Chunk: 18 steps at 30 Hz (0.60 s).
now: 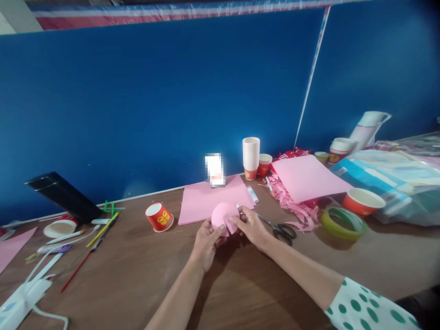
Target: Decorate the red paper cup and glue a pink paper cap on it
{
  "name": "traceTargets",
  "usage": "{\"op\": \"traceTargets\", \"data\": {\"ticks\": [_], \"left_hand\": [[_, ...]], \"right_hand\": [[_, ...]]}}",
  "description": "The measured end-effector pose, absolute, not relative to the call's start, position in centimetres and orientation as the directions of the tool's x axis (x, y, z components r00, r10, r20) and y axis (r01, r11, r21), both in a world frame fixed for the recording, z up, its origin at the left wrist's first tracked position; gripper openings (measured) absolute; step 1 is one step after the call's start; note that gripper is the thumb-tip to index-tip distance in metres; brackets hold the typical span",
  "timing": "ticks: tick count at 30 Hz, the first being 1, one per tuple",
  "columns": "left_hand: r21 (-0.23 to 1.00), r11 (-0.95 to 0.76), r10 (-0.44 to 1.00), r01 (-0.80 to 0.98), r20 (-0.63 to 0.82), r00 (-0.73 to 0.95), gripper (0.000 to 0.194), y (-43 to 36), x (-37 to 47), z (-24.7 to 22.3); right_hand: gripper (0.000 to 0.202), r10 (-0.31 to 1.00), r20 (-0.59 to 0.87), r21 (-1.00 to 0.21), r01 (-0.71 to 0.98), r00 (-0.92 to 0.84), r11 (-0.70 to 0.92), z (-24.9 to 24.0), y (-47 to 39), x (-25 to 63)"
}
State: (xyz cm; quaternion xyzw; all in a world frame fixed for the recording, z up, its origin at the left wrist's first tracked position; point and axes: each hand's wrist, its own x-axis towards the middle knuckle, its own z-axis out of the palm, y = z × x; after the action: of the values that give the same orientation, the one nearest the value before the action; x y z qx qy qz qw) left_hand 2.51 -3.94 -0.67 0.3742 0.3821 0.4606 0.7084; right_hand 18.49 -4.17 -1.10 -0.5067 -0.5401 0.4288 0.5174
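Note:
A round piece of pink paper (222,214) is held up between my two hands, over the brown table. A slit or gap shows at its lower right edge. My left hand (206,240) pinches its lower left side, thumb on top. My right hand (252,225) grips its right side with closed fingers. Just behind the disc lie flat sheets of pink paper (195,204). Black-handled scissors (284,233) rest on the table beside my right wrist. A red paper cup (160,217) lies tilted to the left of the sheets.
Stacked white cups (251,155), shredded pink paper (287,195), green-yellow tape (343,223) and a plastic bag (395,178) are at the right. A black cylinder (65,197), brushes (77,270) and a white power strip (25,300) are at the left. A blue partition (154,101) stands behind.

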Motion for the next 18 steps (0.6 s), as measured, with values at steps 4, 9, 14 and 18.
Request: {"op": "traceTargets", "data": {"ticks": [4,9,14,18], "left_hand": [[0.891,0.291,0.943,-0.348,-0.206,0.260,0.061,-3.97,2.67,-0.82],[0.882,0.286,0.953,-0.373,-0.220,0.209,0.043,-3.82,2.86,-0.92],[0.911,0.238,0.967,-0.338,-0.190,0.168,0.040,-3.71,2.74,-1.32],[0.903,0.247,0.966,-0.352,-0.202,0.161,0.041,-3.74,2.69,-1.43]], "right_hand": [[0.021,0.987,0.133,-0.985,0.124,0.093,0.121,-1.20,-4.18,18.29],[0.022,0.986,0.141,-0.983,0.133,0.089,0.129,-1.32,-4.16,18.22],[0.025,0.987,0.163,-0.976,0.146,0.014,0.159,-1.40,-4.17,18.37],[0.026,0.982,0.182,-0.971,0.150,-0.040,0.186,-1.17,-4.32,18.28]]}}
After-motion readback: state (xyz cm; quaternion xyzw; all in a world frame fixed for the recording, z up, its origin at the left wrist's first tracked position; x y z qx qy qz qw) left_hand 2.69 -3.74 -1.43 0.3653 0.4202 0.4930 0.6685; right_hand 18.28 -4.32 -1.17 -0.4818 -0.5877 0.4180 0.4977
